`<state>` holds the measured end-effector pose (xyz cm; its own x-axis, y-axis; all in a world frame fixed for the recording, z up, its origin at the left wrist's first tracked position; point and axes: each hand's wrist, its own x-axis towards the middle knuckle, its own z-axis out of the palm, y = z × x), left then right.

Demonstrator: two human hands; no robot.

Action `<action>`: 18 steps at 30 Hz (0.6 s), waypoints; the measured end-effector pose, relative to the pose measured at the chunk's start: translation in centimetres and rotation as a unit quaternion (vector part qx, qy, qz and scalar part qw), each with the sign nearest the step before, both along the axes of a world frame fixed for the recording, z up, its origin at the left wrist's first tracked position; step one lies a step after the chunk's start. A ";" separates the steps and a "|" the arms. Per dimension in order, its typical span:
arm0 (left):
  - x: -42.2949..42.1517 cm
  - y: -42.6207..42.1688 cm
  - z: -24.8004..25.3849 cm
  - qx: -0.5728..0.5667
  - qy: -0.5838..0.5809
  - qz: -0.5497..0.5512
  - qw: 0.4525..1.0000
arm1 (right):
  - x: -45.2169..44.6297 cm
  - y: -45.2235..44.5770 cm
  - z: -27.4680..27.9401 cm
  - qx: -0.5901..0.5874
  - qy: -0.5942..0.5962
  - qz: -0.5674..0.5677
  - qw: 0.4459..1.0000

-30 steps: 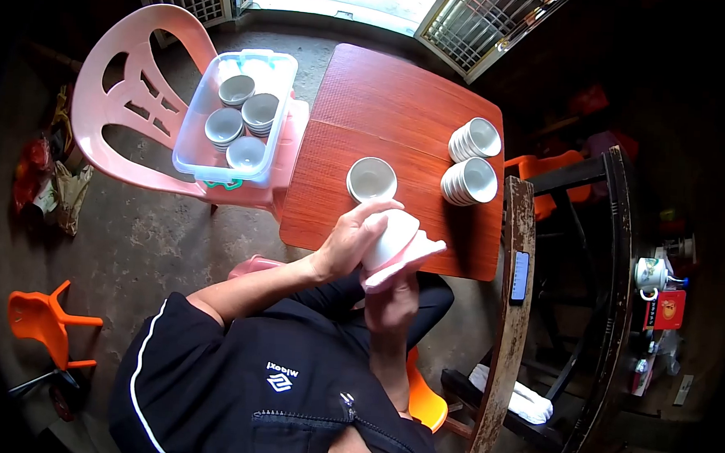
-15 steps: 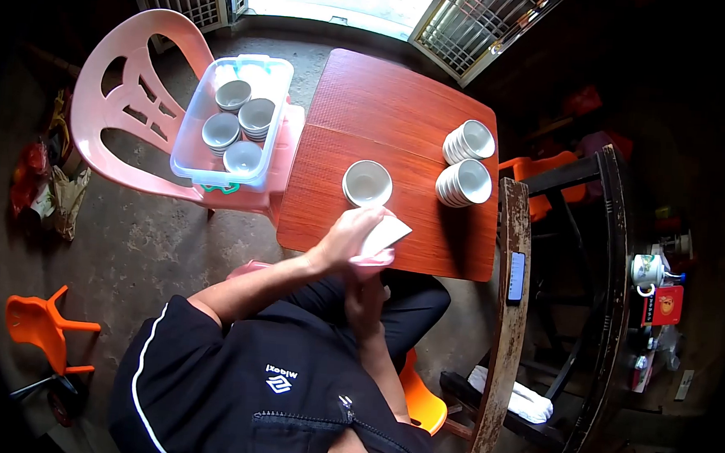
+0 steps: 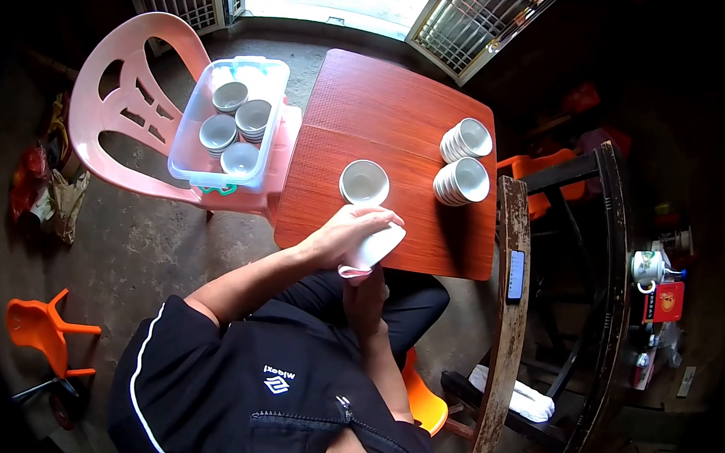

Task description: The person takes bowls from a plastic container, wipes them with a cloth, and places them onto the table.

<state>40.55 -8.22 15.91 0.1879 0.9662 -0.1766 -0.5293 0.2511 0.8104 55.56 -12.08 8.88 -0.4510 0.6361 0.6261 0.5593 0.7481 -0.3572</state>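
Note:
A white bowl [image 3: 380, 244] is held tilted on its side above the table's near edge. The fingers of my left hand [image 3: 339, 235] are wrapped over its upper side. Below it, my right hand [image 3: 364, 303] is closed on a pink cloth [image 3: 353, 272] pressed against the bowl; the bowl and cloth partly hide its fingers. Just beyond my left hand, another white bowl [image 3: 364, 183] stands upright on the red-brown table [image 3: 370, 102]. Two stacks of bowls, a far one [image 3: 466, 141] and a nearer one [image 3: 461, 181], lean at the table's right side.
A clear plastic box [image 3: 179, 161] with several bowls rests on a pink chair [image 3: 96, 102] left of the table. To the right are a worn wooden bench [image 3: 500, 359] with a phone [image 3: 516, 276] on it. An orange stool [image 3: 41, 327] stands at the lower left.
The held bowl has turned and shifted slightly left and down with my hands. Less of the pink cloth shows now. The stacks and the standing bowl keep their places on the table.

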 end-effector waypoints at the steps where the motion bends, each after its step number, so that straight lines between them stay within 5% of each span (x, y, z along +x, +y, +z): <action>1: -0.2 0.1 -0.4 0.015 0.015 -0.025 0.999 | 0.2 0.1 0.7 -0.113 0.074 0.033 0.990; 2: -0.1 0.1 -0.8 0.013 0.018 -0.013 1.000 | 0.5 -0.2 1.6 -0.225 0.146 0.066 0.961; 3: 0.1 -0.3 -0.9 0.072 0.097 0.020 0.992 | 0.5 -0.9 3.2 -0.399 0.273 0.045 0.874; 4: 0.3 -0.8 -1.1 0.130 0.174 0.050 0.975 | 0.2 -0.6 4.3 -0.446 0.413 0.068 0.791; 6: 0.6 -0.8 -1.6 0.231 0.199 0.127 0.944 | -0.5 -0.9 5.8 -0.509 0.493 0.109 0.697; 8: -0.5 -0.3 -1.5 0.251 0.168 0.107 0.947 | 0.2 -1.0 3.5 -0.423 0.237 0.145 0.862; 10: -0.8 0.1 -1.1 0.135 0.105 0.084 0.982 | -0.8 0.6 1.7 -0.172 -0.003 0.129 0.977; 13: -1.2 0.1 -1.7 0.004 -0.062 0.066 0.996 | -1.1 1.6 3.8 -0.075 -0.141 0.111 0.981; 15: -1.2 0.6 -3.7 0.037 -0.017 0.048 0.998 | -1.5 0.6 4.5 -0.138 0.005 0.158 0.978; 16: -0.9 -0.1 -3.6 -0.197 -0.214 0.019 0.956 | -1.5 0.5 4.3 -0.159 0.008 0.170 0.973; 18: -0.3 -0.3 -4.7 -0.186 -0.281 0.029 0.941 | -1.2 1.2 3.5 -0.154 -0.080 0.182 0.968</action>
<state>40.21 -8.52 11.19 0.3020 0.8686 -0.3929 -0.8699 0.4197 0.2591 54.37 -10.87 12.39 -0.7555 0.5621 0.3364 0.3450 0.7780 -0.5251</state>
